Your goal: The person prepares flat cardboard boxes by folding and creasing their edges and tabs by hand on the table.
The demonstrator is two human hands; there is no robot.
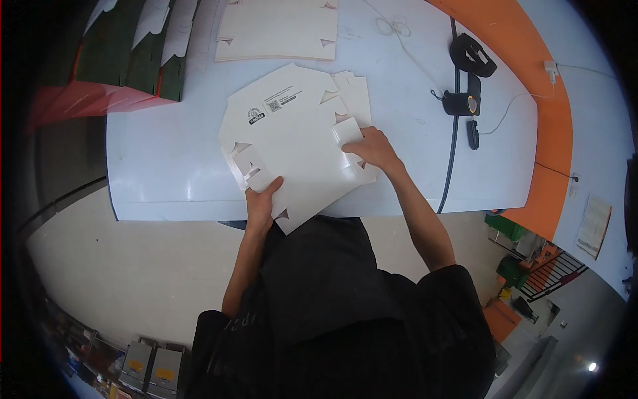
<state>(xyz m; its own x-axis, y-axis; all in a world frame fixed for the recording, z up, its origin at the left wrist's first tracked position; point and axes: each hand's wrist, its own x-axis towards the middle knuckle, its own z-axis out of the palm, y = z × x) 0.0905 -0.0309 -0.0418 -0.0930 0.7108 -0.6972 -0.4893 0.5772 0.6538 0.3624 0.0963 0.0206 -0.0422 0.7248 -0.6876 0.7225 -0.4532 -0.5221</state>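
Observation:
A white cardboard box blank (292, 133) lies turned at an angle on the table, its near corner jutting past the front edge. Printed on its upper left part are a dark logo and a QR code. My left hand (261, 199) grips the lower left edge, thumb on top, beside a folded flap (251, 166). On the right side, my right hand (373, 147) is closed on another raised flap (346, 132), with the thumb across it. More white cardboard (359, 93) shows from under the blank at the right.
A stack of white cardboard blanks (276, 30) lies at the back of the white table (159, 166). Green boxes (106, 60) stand at the far left. At right are a black cable, a small cylindrical device (458, 104) and a black strap-like object (473, 55).

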